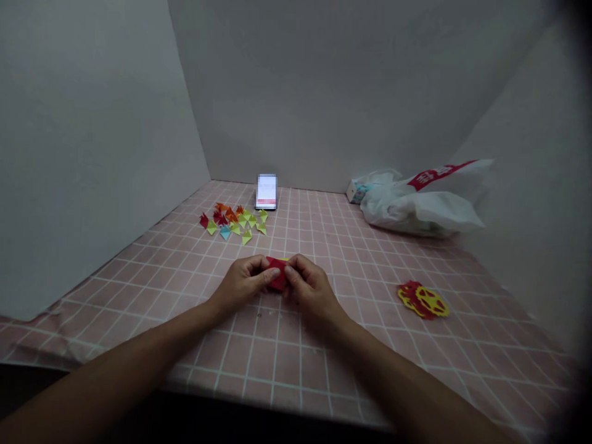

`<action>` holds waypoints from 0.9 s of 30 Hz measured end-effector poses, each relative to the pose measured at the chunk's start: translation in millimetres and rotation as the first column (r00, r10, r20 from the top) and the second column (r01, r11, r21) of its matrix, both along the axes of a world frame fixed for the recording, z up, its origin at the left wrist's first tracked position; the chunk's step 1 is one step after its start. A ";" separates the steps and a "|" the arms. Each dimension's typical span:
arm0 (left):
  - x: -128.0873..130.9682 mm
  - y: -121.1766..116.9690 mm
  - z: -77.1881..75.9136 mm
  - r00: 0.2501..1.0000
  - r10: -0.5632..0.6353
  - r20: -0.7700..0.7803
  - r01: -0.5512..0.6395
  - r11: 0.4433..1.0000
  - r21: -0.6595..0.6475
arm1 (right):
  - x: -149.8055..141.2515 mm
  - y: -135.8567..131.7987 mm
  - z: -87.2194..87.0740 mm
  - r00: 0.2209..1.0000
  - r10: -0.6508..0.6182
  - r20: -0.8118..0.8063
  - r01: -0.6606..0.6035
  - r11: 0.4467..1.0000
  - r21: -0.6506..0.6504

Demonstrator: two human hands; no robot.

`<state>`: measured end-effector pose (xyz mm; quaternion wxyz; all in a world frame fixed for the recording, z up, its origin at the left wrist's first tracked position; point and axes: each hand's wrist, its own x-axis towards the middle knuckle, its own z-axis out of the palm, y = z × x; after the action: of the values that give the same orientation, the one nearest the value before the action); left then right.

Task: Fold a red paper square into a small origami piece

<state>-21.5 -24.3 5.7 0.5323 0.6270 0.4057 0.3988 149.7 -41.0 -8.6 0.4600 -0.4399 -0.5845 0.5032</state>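
Observation:
Between my two hands, near the middle of the table, is a small piece of folded red paper [277, 281]. My left hand [247, 277] pinches its left side, thumb on top. My right hand [308, 280] is closed on the right side with thumb and forefinger. A strip of yellow [285, 259] shows just behind the red paper; whether it is part of it I cannot tell. Beyond my hands, to the left, lies a group of small folded paper pieces [235, 227] in red, orange, yellow and blue.
A phone [266, 192] with a lit screen stands upright at the back. At the back right lie a white plastic bag [416, 209] and a small box [355, 192]. Red and yellow cut-out shapes [423, 300] rest at the right on the pink checked tablecloth [259, 370].

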 end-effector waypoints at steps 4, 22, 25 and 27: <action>0.5 1.0 0.0 0.997 0.050 0.060 -0.050 0.999 0.009 | 0.9 0.6 0.4 0.999 0.028 0.022 -0.029 0.999 0.028; 4.5 -2.8 -2.5 0.984 0.116 0.134 -0.126 0.990 0.068 | -1.5 2.7 -5.0 0.994 -0.003 -0.108 0.012 0.997 0.077; 4.1 -4.0 -2.1 0.984 0.111 0.140 -0.122 0.990 0.072 | -2.5 2.1 -4.6 0.989 -0.008 -0.145 0.017 0.998 0.063; 3.9 -4.2 -2.3 0.985 0.109 0.136 -0.119 0.990 0.069 | -2.9 1.6 -4.3 0.987 -0.010 -0.158 0.019 0.998 0.055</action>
<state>-17.6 -28.5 3.4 0.5095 0.5950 0.3893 0.4846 146.9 -39.4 -12.9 0.5205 -0.3898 -0.5572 0.5164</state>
